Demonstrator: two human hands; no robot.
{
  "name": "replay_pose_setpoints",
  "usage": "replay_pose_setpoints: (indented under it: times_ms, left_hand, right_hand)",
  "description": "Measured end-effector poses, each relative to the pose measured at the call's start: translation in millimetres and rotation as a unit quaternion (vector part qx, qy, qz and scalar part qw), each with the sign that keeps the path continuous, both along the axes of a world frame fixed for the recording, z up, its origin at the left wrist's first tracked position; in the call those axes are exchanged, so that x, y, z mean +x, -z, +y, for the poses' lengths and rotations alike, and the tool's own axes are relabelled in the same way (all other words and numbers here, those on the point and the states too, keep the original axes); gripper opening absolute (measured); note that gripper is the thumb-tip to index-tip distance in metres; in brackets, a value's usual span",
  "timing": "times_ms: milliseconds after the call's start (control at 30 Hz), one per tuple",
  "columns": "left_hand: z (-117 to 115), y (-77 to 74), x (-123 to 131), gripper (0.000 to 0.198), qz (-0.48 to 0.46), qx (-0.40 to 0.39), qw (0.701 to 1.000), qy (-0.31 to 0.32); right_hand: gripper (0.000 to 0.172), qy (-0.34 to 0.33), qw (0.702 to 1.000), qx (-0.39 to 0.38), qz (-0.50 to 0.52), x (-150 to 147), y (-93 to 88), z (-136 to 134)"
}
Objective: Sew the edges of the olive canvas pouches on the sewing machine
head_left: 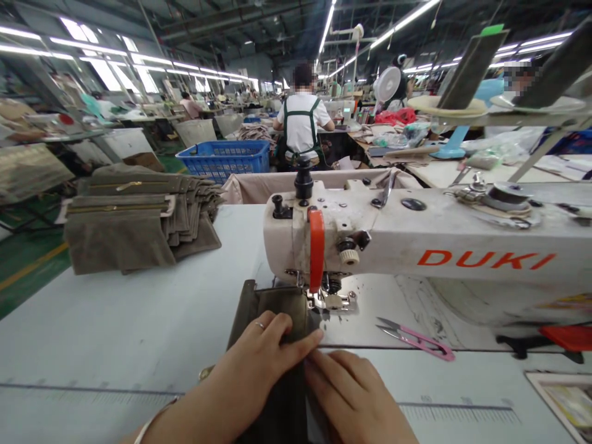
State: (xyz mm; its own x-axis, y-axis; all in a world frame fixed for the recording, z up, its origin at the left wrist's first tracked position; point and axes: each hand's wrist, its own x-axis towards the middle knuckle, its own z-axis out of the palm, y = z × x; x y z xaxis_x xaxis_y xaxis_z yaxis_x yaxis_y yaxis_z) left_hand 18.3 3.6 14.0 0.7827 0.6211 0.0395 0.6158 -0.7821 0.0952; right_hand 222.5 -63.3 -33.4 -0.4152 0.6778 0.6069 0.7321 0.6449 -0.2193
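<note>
A dark olive fabric piece [281, 308] lies on the sewing table, its right edge by the presser foot [332, 301] of the white sewing machine [398, 237]. My left hand [266, 351], with a ring, rests on top of it, fingers bent and thumb stretched toward the right edge. Close against that thumb, my right hand [349, 391] has its fingers pressed together along the fabric's right edge. Its fingertips are partly hidden. Pink-handled thread snips [419, 340] lie right of the hands. The lower part of the fabric is covered by my hands.
A stack of olive fabric pieces with zippers [139, 216] sits at the table's left. Beyond the table stand a blue plastic basket [226, 159] and a person in a white shirt [300, 123]. Thread cones [472, 68] stand at upper right. A ruler strip [92, 393] runs along the front.
</note>
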Motion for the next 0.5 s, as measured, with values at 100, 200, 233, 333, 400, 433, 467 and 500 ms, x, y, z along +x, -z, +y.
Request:
replay_pose_setpoints:
  times_ms: [100, 200, 233, 333, 400, 433, 467, 500]
  left_hand:
    - [3.7, 0.6, -1.3, 0.058, -0.042, -0.042, 0.998, -0.005]
    - [6.4, 3.3, -4.6, 0.036, -0.09, -0.087, 0.991, -0.043]
    - [7.2, 3.4, -5.9, 0.032, -0.099, -0.097, 0.989, -0.048]
    - [10.1, -1.0, -9.5, 0.032, -0.11, -0.09, 0.989, -0.038]
    - [12.5, -6.7, -10.2, 0.037, -0.092, -0.061, 0.994, -0.005]
    - [13.6, -9.7, -9.8, 0.039, -0.075, -0.044, 0.996, 0.02]
    - [14.4, -12.4, -8.9, 0.04, -0.055, -0.028, 0.997, 0.046]
    - [15.1, -14.5, -7.5, 0.04, -0.035, -0.015, 0.997, 0.072]
  right_hand:
    - [0.028, -0.003, 0.997, -0.077, 0.023, 2.6, -16.0, 14.5]
    - [0.03, -0.003, 0.991, -0.132, 0.004, 5.0, -24.9, 21.4]
    - [0.033, -0.016, 0.991, -0.132, -0.01, 5.5, -24.9, 22.8]
    - [0.039, -0.053, 0.992, -0.109, -0.033, 5.5, -18.4, 26.1]
    - [0.038, -0.053, 0.994, -0.097, -0.025, 4.7, -12.9, 27.1]
    - [0.036, -0.05, 0.994, -0.092, -0.018, 4.4, -10.8, 27.3]
    - [0.035, -0.048, 0.995, -0.09, -0.015, 4.0, -9.3, 27.3]
    - [0.033, -0.049, 0.995, -0.084, -0.012, 3.8, -8.3, 27.2]
